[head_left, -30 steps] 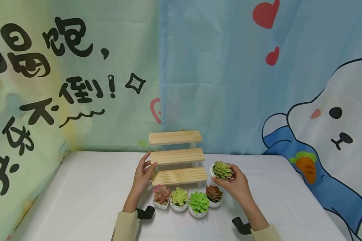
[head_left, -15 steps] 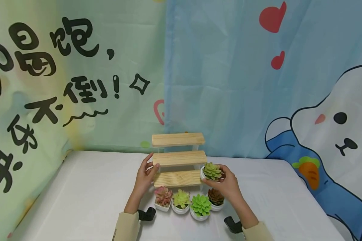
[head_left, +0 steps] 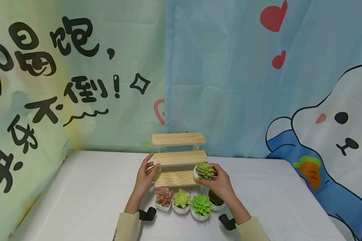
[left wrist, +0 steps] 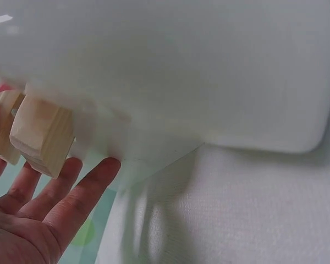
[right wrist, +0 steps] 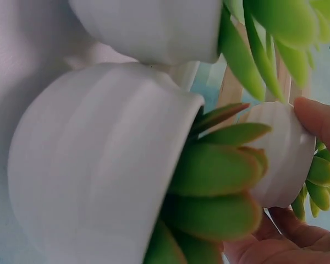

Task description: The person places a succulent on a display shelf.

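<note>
My right hand point(head_left: 221, 184) pinches a small potted succulent point(head_left: 204, 170) by its white round pot, thumb and fingers on opposite sides. It overlaps the right end of the lowest plank point(head_left: 173, 179) of a three-tier wooden display stand point(head_left: 181, 158) in the head view. At the stand's left end is my left hand point(head_left: 144, 177), thumb in front and fingers behind the middle plank. Its fingers point(left wrist: 77, 206) look straight and spread beside the plank ends in the left wrist view. In the right wrist view, the held white pot point(right wrist: 283, 154) sits between thumb and fingers.
Before the stand stand several potted succulents: a pink one point(head_left: 163, 195), a yellow-green one point(head_left: 182, 198), a bright green one point(head_left: 201, 205) and a brown one point(head_left: 215, 198), partly behind the right hand. A printed curtain point(head_left: 217, 100) hangs behind the white table point(head_left: 93, 190).
My right hand has carried the potted succulent leftward, from beside the stand to over the lowest plank's right end. My left hand keeps its place at the stand. The head view shifted slightly.
</note>
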Available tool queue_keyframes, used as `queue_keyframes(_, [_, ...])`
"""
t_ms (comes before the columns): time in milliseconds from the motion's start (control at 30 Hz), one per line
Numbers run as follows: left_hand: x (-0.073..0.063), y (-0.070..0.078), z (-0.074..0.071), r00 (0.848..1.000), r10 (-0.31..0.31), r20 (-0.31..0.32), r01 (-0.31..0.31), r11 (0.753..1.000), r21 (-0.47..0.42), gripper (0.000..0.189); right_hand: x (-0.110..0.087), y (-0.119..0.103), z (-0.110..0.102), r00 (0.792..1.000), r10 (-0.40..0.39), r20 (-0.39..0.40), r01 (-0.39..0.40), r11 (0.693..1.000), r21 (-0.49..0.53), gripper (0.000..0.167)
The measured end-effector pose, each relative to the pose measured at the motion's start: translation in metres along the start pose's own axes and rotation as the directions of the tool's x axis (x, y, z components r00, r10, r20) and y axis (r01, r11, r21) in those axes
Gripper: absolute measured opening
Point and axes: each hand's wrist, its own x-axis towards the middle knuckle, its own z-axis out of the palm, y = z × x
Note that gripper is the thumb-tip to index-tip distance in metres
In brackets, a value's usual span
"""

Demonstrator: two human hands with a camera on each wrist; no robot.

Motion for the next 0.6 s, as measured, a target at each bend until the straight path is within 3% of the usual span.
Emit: queue_keyframes(600, [-0.0011,-0.0017,0.0017,1.0,-0.011,-0.026,0.012,0.999,0.033,0.057,0.0005,-0.0012,-0.0005,0.999,0.011,0.047,-0.01,1.0,-0.029,0.073])
